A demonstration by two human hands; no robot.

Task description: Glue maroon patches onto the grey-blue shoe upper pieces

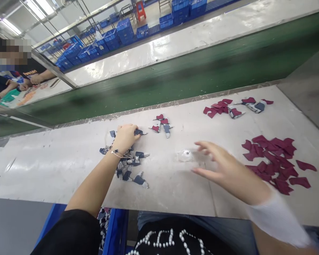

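Dark grey, seen in the head view: a small piece [138, 132] at the fingertips of the left hand [126, 139], on the tabletop [55, 159]. Lies at the right edge of that grip, touching it, with a slim tail to the right and a long axis running mostly sideways, across the line of the left forearm. Curled over at the left grip, and reaching away from the body. Cannot tell whether pinching the dark grey piece or only pressing on it, with the underside of the fingers out of sight. Under the wrist and nearer the body, a grey-and-white pile [127, 175], jumbled, with long axes in no common direction. Off to the right of the left hand, apart from it, a small maroon-topped cluster [164, 121].

Spread wide at the right hand [220, 161], with thumb and fingers well apart and nothing between them; blurred, and pointing left. Just past those fingertips, a whitish item [185, 156], too blurred to name. Beside the right forearm, a large maroon pile [271, 156].

Hinges, by judgement, on nearness: for the dark grey piece, touching at the left hand, well apart from the right.
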